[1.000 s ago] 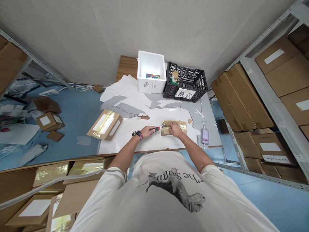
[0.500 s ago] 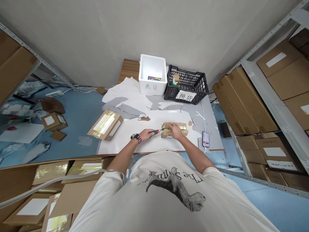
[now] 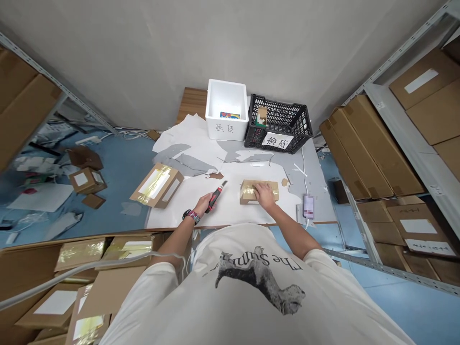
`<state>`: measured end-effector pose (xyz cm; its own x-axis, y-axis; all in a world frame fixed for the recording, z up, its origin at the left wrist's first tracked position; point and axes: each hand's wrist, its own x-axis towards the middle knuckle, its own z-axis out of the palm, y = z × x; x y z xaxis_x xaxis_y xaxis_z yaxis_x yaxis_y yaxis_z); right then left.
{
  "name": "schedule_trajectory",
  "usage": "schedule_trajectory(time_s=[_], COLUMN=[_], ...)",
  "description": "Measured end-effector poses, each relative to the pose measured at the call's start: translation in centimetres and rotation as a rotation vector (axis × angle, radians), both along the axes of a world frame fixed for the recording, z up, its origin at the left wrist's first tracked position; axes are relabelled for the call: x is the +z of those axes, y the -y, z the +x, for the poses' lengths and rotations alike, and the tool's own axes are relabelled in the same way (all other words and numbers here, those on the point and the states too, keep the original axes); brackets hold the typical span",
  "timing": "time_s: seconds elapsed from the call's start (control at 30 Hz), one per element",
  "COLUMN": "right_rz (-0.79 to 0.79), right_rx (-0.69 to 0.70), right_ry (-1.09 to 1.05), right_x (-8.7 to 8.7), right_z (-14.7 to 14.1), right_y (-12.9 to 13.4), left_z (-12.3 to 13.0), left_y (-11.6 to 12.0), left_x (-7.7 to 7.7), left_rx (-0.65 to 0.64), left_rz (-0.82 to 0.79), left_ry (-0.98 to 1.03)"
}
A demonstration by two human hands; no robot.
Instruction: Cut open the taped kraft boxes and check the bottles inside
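Cardboard box (image 3: 247, 190), wrapped in shiny clear tape, lies flat on the white paper sheet (image 3: 187, 211), directly under your right hand (image 3: 265, 195). Your right hand is open and palm-down on top of the box, fingers resting on the tape, not wrapped around any edge. Your left hand (image 3: 203, 203) is closed around the red-and-black handle of a box cutter (image 3: 214, 199), with the blade tilted up and toward the box. Blade and box are near each other but not touching. A wristband (image 3: 193, 217) circles your left wrist.

Left of your left hand, a second taped cardboard box (image 3: 157, 186) lies on the same sheet. Just right of your right hand sits a small flat device (image 3: 308, 206), its face blurred. Beyond both hands are a white foam box (image 3: 226, 109), with a colored card inside, and a black plastic crate (image 3: 278, 120) holding a small brown item, the two side by side and touching. The crate has a white paper label (image 3: 275, 140). Gray paper scraps (image 3: 183, 163) lie between your hands and the foam box. Stacked cardboard boxes (image 3: 370, 148) fill metal shelves to the right of your right hand.
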<state>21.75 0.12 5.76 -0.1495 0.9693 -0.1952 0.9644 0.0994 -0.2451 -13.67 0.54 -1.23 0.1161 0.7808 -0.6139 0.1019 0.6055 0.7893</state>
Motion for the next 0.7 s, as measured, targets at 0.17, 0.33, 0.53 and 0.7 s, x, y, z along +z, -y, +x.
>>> schedule_trajectory(time_s=[0.17, 0.33, 0.53, 0.7], right_rz=[0.038, 0.005, 0.026, -0.028], right_rx=[-0.025, -0.027, 0.043, 0.107], right_ry=[0.028, 0.061, 0.12, 0.109], right_x=[-1.3, -2.6, -3.0, -2.6], right_z=[1.2, 1.4, 1.2, 1.7], right_y=[-0.3, -1.4, -1.6, -2.3], left_z=[1.3, 2.4, 3.0, 3.8], left_y=[0.6, 1.8, 2.5, 2.1], left_x=[0.1, 1.2, 2.0, 1.6], left_rx=[0.281, -0.074, -0.486, -0.555], left_rz=[0.095, 0.416, 0.715, 0.762], left_ry=[-0.149, -0.187, -0.315, -0.432])
